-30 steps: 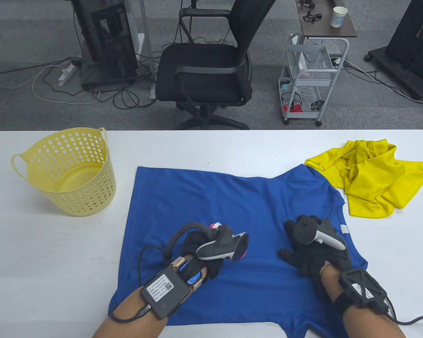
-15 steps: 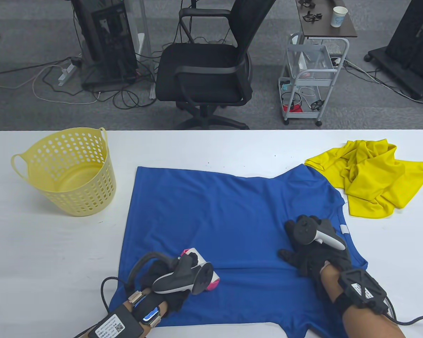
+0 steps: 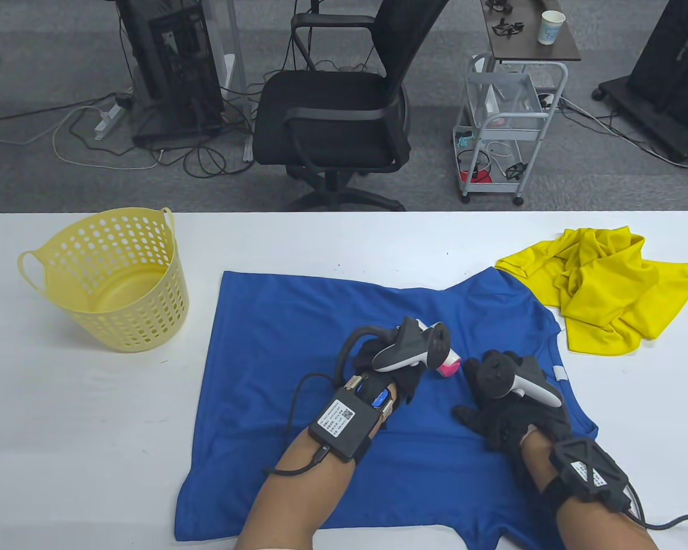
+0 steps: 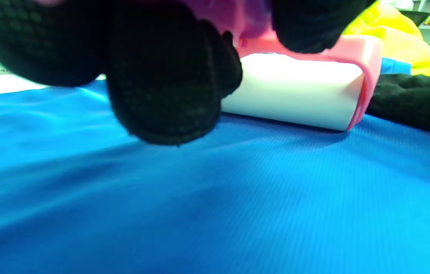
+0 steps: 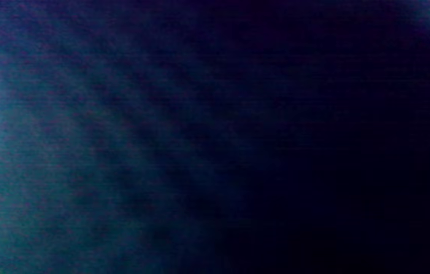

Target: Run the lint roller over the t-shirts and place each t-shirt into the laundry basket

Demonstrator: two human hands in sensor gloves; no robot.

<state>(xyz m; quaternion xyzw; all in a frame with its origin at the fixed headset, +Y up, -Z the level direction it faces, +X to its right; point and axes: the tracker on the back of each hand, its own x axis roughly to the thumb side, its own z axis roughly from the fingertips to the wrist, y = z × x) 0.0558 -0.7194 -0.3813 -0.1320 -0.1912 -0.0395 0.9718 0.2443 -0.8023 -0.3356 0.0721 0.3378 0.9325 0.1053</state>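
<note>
The right hand point(image 3: 507, 421) lies flat on the blue t-shirt point(image 3: 321, 321), fingers spread. Just left, the left hand point(image 3: 387, 366) grips the lint roller point(image 4: 294, 95) (its white drum touches the cloth). Far beyond its left stands the laundry basket point(image 3: 149, 321).

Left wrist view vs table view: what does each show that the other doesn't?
Only the left wrist view: the lint roller close up, its white roll lying on the blue t-shirt inside a pink frame, with gloved fingers curled above it.

Only the table view: the laundry basket, empty, at the table's left; the whole left hand; the right hand flat on the shirt; chair and cart behind.

Both: the roller, the blue shirt, and the yellow t-shirt.
</note>
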